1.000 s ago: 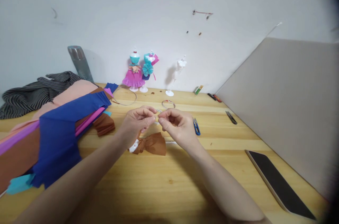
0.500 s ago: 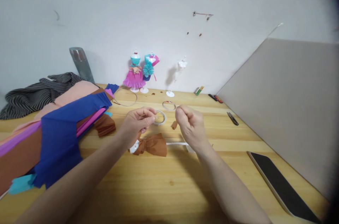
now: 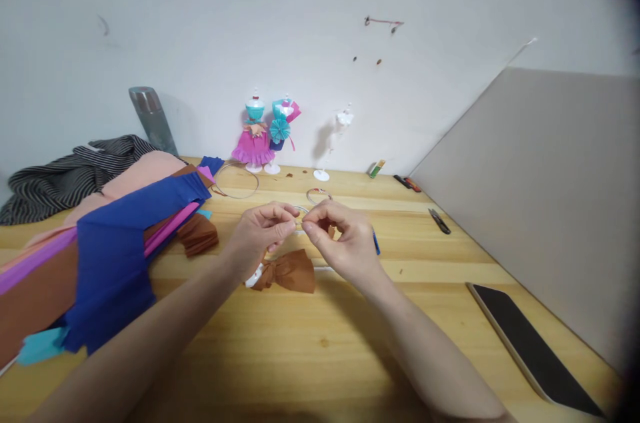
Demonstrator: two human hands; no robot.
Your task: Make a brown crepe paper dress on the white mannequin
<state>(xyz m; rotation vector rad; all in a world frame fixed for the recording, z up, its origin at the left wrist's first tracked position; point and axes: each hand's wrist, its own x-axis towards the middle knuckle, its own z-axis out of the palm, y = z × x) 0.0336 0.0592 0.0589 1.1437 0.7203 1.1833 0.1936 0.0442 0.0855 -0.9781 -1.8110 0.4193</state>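
Note:
My left hand point(image 3: 260, 231) and my right hand point(image 3: 340, 240) meet above the wooden table point(image 3: 320, 343), fingertips pinched together on a small roll of clear tape point(image 3: 301, 212) that is mostly hidden between them. Just below the hands lies a brown crepe-paper bow point(image 3: 290, 271) on a white piece. A little scrap of brown paper shows by my right palm. A blue-handled snipper point(image 3: 375, 244) peeks out behind my right hand.
Folded crepe paper in blue, pink, brown and peach point(image 3: 100, 236) is stacked at the left, with striped cloth point(image 3: 65, 173) and a steel bottle point(image 3: 150, 118) behind. Small dress-form dolls point(image 3: 265, 133) stand by the wall. Wire rings point(image 3: 235, 182), black snippers point(image 3: 440, 220) and a phone point(image 3: 530, 346) lie around.
My right hand pulled away to the right half a second ago, closed in a fist, and has now come back to meet my left hand at the tape roll.

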